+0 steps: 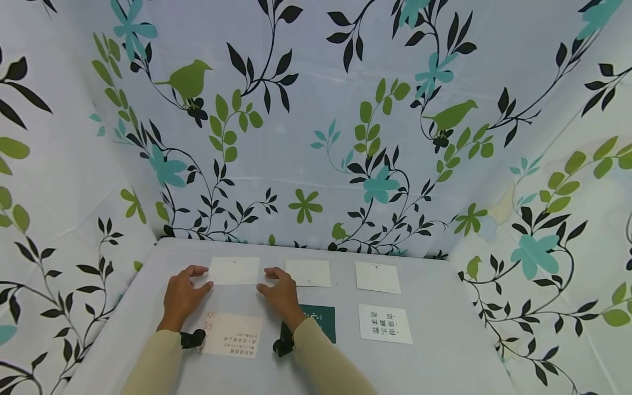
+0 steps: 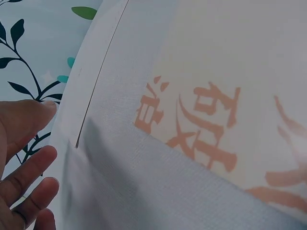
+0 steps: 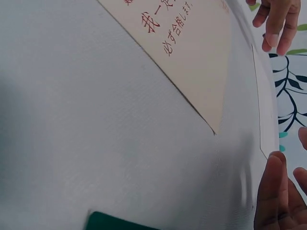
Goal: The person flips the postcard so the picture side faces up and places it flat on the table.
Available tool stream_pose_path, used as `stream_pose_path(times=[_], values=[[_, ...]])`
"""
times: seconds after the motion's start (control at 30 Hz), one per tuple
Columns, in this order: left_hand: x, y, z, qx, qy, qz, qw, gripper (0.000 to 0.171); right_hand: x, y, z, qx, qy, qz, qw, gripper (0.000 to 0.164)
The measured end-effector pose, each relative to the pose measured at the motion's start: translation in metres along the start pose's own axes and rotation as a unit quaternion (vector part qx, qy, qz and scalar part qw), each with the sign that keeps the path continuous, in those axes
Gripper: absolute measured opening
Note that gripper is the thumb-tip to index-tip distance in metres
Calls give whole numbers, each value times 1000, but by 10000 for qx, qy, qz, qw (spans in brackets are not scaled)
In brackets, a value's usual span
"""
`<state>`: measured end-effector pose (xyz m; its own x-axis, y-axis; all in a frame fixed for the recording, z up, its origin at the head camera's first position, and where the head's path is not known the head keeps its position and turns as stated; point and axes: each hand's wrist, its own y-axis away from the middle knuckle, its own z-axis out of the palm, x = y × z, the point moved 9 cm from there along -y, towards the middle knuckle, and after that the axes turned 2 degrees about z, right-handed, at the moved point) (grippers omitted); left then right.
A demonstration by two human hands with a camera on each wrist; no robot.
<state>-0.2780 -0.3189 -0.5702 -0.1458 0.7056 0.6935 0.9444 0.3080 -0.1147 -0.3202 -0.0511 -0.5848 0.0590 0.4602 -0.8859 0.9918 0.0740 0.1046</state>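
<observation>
A blank white card [image 1: 235, 271] lies flat in the back row at the left, between the two hands. My left hand [image 1: 184, 298] is by its left edge, thumb and fingers spread apart, with nothing between them. Beyond the card's other short side is my right hand [image 1: 281, 296], its thumb and fingers apart and loosely bent, also holding nothing. In front of that card lies a cream card with red characters [image 1: 234, 334]. A dark green card [image 1: 321, 322] is partly hidden under my right wrist and sleeve.
Other white cards lie to the right: one in the middle of the back row [image 1: 310, 273], another at its right end [image 1: 378, 277], and one with dark characters [image 1: 385, 323] in front. The pale table [image 1: 444, 351] meets a leaf-and-bird patterned cloth [image 1: 306, 142] at the back and sides.
</observation>
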Motion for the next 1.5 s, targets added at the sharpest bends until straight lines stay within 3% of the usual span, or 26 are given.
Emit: stream_pose_path(times=[0.47, 0.7, 0.93, 1.07, 1.3, 1.5], values=[[-8, -15, 13, -174, 107, -434, 9988, 46, 5, -10, 18, -368, 57, 444, 9983, 56], [-8, -18, 17, -253, 209, -505, 9982, 45, 7, -14, 26, -472, -271, 647, 9964, 52], [-6, -19, 18, -229, 289, -473, 9982, 44, 9, -17, 29, -472, -1021, 909, 9895, 44], [-5, -18, 18, -228, 320, -514, 9979, 43, 9, -16, 24, -276, -1395, 967, 9851, 35], [-6, -19, 18, -232, 319, -502, 9980, 40, 1, -16, 13, 268, -1575, 712, 9846, 26], [-8, -19, 20, -264, 321, -413, 9983, 37, -1, -15, 10, 445, -1913, 872, 9766, 24]])
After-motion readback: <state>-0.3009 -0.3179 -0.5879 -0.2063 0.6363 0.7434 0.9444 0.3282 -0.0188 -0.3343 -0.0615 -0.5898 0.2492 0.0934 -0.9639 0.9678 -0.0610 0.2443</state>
